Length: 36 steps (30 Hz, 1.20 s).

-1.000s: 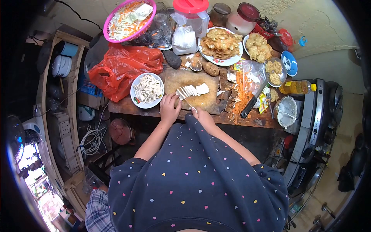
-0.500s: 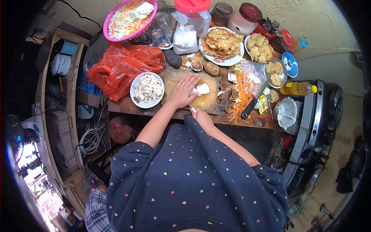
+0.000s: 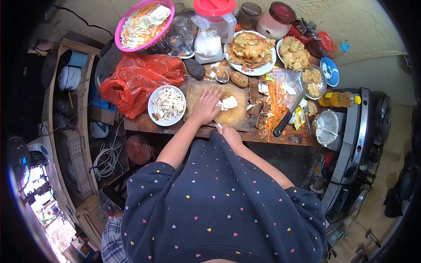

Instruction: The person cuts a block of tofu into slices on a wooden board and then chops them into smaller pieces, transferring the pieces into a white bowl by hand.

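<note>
My left hand (image 3: 208, 106) lies with fingers stretched out on the wooden cutting board (image 3: 239, 117), its fingertips slightly blurred. Right beside its fingers sit white pieces (image 3: 229, 103). My right hand (image 3: 227, 132) is at the board's front edge, closed around a small white thing that I cannot make out. To the left of the board stands a white bowl (image 3: 151, 111) filled with pale cut strips (image 3: 167, 103). A black-handled knife (image 3: 285, 122) rests on the right, over orange shreds (image 3: 274, 111).
Behind the board are a red plastic bag (image 3: 147, 74), a dark stone (image 3: 194, 69) and a plate of fried food (image 3: 251, 49). A pink basket (image 3: 117, 37) is at the back left. An oil bottle (image 3: 337, 100) lies at the right, near a stove (image 3: 362, 127).
My left hand has shifted very slightly on the board, and its fingertips now look blurred. My right hand stays at the board's front edge. The camera view has shifted a little.
</note>
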Tool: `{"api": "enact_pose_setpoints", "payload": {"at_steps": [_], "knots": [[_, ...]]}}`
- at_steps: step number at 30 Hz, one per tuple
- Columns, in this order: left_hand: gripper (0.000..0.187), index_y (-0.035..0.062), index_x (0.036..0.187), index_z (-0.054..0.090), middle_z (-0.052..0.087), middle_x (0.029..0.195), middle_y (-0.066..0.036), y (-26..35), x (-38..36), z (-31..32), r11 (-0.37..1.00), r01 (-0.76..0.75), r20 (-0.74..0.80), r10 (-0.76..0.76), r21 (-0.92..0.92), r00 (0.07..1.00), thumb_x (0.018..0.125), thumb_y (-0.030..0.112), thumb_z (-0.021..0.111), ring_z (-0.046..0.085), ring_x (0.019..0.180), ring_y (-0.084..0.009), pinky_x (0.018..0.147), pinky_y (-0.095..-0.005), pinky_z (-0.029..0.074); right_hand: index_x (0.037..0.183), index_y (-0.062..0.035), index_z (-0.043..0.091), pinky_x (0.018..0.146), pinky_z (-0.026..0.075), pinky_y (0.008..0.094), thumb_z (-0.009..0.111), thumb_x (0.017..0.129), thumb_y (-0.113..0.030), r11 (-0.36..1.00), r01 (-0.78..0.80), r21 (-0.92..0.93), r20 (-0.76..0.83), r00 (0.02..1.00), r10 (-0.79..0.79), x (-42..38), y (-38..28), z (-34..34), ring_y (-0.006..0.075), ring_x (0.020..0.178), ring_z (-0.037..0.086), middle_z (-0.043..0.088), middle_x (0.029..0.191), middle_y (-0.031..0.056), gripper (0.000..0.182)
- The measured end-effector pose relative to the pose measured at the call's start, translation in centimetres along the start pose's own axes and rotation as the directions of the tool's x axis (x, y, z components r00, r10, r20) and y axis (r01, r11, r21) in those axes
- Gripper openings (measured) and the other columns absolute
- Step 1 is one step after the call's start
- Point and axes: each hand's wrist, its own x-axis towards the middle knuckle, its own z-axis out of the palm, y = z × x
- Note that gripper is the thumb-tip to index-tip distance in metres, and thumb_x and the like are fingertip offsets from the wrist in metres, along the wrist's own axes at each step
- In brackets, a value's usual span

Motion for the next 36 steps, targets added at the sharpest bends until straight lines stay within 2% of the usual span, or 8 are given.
{"api": "enact_pose_setpoints", "payload": {"at_steps": [3, 6, 10, 19, 25, 28, 31, 36], "knots": [[0.048, 0.0037, 0.136, 0.041, 0.042, 0.139, -0.019, 0.4, -2.1, 0.3, 0.967, 0.166, -0.245, -0.212, -0.194, 0.946, 0.092, 0.023, 0.044, 0.036, 0.131, -0.0362, 0.108, -0.0447, 0.027, 0.096, 0.0015, 0.057, 0.068, 0.047, 0.0509, 0.04, 0.097, -0.037, 0.997, -0.019, 0.076, -0.018, 1.0, 0.02, -0.1, 0.3, -0.3, 0.0443, 0.074, 0.061, 0.062, 0.076, 0.0277, 0.042], [0.044, -0.0004, 0.131, 0.046, 0.05, 0.13, -0.02, 1.8, -5.2, 0.1, 0.928, 0.298, -0.33, -0.36, -0.226, 0.872, 0.09, 0.018, 0.049, 0.045, 0.121, -0.0372, 0.102, -0.0431, 0.034, 0.098, 0.0013, 0.058, 0.07, 0.046, 0.0509, 0.04, 0.097, -0.037, 0.988, -0.011, 0.157, -0.029, 0.999, 0.016, -0.5, 0.6, -0.5, 0.0451, 0.075, 0.06, 0.062, 0.077, 0.0283, 0.042], [0.034, 0.0014, 0.116, 0.058, 0.058, 0.12, -0.014, 2.4, -7.5, 0.1, 0.948, 0.302, -0.379, -0.316, -0.098, 0.87, 0.084, 0.013, 0.059, 0.051, 0.111, -0.0334, 0.096, -0.0421, 0.039, 0.096, 0.0018, 0.059, 0.07, 0.046, 0.0512, 0.04, 0.097, -0.037, 0.989, -0.01, 0.149, -0.013, 1.0, 0.012, -1.0, -0.1, -1.1, 0.0452, 0.075, 0.06, 0.062, 0.077, 0.0287, 0.043], [0.022, 0.0002, 0.098, 0.065, 0.062, 0.108, -0.014, 2.6, -7.8, -0.2, 0.952, 0.304, -0.422, -0.288, -0.029, 0.86, 0.08, 0.012, 0.066, 0.056, 0.1, -0.0325, 0.088, -0.0416, 0.043, 0.091, 0.0032, 0.058, 0.069, 0.046, 0.052, 0.04, 0.097, -0.036, 0.991, 0.031, 0.127, 0.008, 0.999, -0.032, -0.9, -0.2, -0.7, 0.0459, 0.074, 0.06, 0.061, 0.075, 0.0293, 0.044], [0.03, 0.0039, 0.11, 0.06, 0.059, 0.115, -0.012, 2.1, -7.5, 0.2, 0.942, 0.327, -0.392, -0.331, -0.079, 0.858, 0.082, 0.014, 0.061, 0.052, 0.106, -0.0319, 0.093, -0.0428, 0.039, 0.091, 0.0039, 0.059, 0.07, 0.046, 0.0523, 0.039, 0.097, -0.036, 0.996, 0.016, 0.089, 0.026, 0.999, -0.019, -0.6, -0.2, -0.4, 0.0461, 0.074, 0.06, 0.061, 0.076, 0.0293, 0.046], [0.039, 0.0053, 0.121, 0.053, 0.055, 0.123, -0.012, 1.7, -5.2, -0.5, 0.959, 0.256, -0.311, -0.281, -0.12, 0.908, 0.085, 0.021, 0.056, 0.049, 0.113, -0.0328, 0.097, -0.0445, 0.036, 0.091, 0.0041, 0.059, 0.07, 0.046, 0.0523, 0.038, 0.097, -0.036, 0.996, 0.02, 0.088, 0.034, 0.999, -0.023, -0.5, -0.2, -0.3, 0.046, 0.074, 0.06, 0.061, 0.076, 0.0295, 0.046], [0.048, 0.0062, 0.13, 0.048, 0.046, 0.136, -0.013, 1.0, -2.2, -1.2, 0.986, 0.136, -0.156, -0.15, -0.095, 0.976, 0.088, 0.03, 0.051, 0.04, 0.127, -0.0333, 0.104, -0.0457, 0.031, 0.09, 0.004, 0.059, 0.07, 0.046, 0.0522, 0.037, 0.097, -0.036, 0.998, 0.016, 0.065, 0.049, 0.999, -0.019, -0.4, -0.2, -0.3, 0.0457, 0.074, 0.06, 0.061, 0.076, 0.0295, 0.046], [0.056, 0.0088, 0.14, 0.037, 0.031, 0.148, -0.012, -0.5, -0.5, -0.1, 0.998, 0.046, 0.053, -0.044, -0.039, 0.998, 0.087, 0.025, 0.046, 0.025, 0.138, -0.0325, 0.112, -0.0458, 0.021, 0.09, 0.0039, 0.059, 0.07, 0.047, 0.0519, 0.037, 0.097, -0.037, 0.999, -0.017, 0.035, 0.06, 0.998, 0.015, -0.4, -0.6, -0.6, 0.0447, 0.076, 0.061, 0.062, 0.078, 0.0288, 0.047]]}}
